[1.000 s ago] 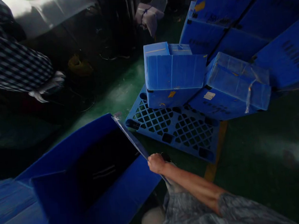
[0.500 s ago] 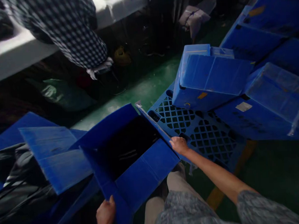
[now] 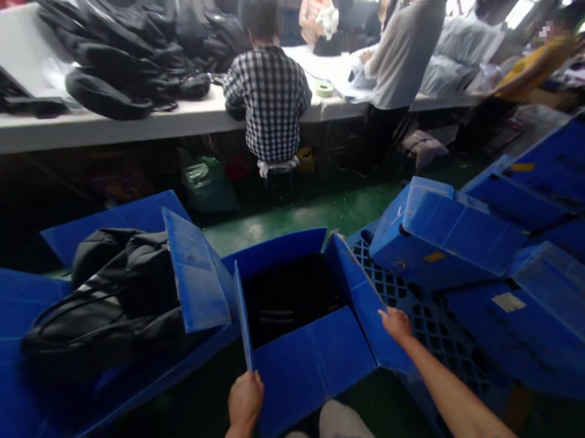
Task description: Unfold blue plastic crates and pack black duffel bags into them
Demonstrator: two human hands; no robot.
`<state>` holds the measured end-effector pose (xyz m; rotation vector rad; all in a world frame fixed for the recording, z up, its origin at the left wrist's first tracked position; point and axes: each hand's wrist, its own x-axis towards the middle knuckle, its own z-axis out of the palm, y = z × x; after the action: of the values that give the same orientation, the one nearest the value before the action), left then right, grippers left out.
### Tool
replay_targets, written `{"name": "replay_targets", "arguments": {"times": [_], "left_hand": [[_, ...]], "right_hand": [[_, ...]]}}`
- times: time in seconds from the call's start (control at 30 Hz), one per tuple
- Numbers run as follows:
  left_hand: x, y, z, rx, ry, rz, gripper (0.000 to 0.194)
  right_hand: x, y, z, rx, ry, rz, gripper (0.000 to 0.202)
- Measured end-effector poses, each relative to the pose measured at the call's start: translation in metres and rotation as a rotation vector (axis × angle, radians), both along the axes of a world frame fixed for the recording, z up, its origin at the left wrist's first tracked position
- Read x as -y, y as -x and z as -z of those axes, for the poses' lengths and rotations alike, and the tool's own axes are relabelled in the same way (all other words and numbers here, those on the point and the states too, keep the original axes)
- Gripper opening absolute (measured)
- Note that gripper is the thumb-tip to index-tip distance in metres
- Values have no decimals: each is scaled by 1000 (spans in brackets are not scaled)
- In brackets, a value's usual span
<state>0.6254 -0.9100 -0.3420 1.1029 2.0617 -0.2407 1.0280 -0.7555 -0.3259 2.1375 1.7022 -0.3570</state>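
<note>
An open blue corrugated box [image 3: 313,371] stands right in front of my legs, its flaps spread. Dark contents [image 3: 293,299] with a few pale stripes lie deep inside; their kind I cannot make out. My left hand [image 3: 246,399] is closed on the edge of the left flap, which stands up. On the other side my right hand [image 3: 396,325] grips the edge of the right flap. Just left is a second open blue box [image 3: 199,272], filled with black bags [image 3: 122,291] that show straps.
Closed blue boxes [image 3: 464,234] are stacked on a blue plastic pallet [image 3: 425,330] to the right. Ahead runs a long white worktable [image 3: 166,124] heaped with black bags. A person in a checked shirt [image 3: 274,100] sits at it; several others work beyond.
My view has lifted and levelled, bringing the worktable and people into sight. The left flap has swung more upright in my left hand. My right hand keeps its hold on the right flap.
</note>
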Motion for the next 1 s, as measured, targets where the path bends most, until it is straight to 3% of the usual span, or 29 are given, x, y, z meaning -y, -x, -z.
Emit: {"name": "replay_targets", "arguments": {"times": [0.17, 0.3, 0.43, 0.63, 0.73, 0.8, 0.9, 1.0], "left_hand": [[-30, 37, 2, 8, -103, -8, 40], [-74, 65, 5, -15, -151, -5, 41], [-151, 91, 12, -54, -190, -29, 41], [-329, 157, 31, -158, -247, -133, 36], [-412, 192, 42, -213, -261, -183, 31], [-454, 206, 48, -244, -265, -213, 30], [-486, 205, 53, -265, -286, -249, 35], [-471, 182, 44, -216, -348, -239, 39]], "right_hand": [[-9, 36, 0, 1, -16, -48, 30], [-54, 84, 8, -24, -66, -106, 28], [-145, 137, 20, -31, -120, -165, 30], [-337, 212, 52, -64, -195, -287, 30], [-423, 225, 64, -79, -224, -318, 34], [-467, 222, 67, -79, -229, -316, 39], [-509, 214, 66, -68, -207, -304, 44], [-516, 217, 64, -97, -182, -304, 46]]}}
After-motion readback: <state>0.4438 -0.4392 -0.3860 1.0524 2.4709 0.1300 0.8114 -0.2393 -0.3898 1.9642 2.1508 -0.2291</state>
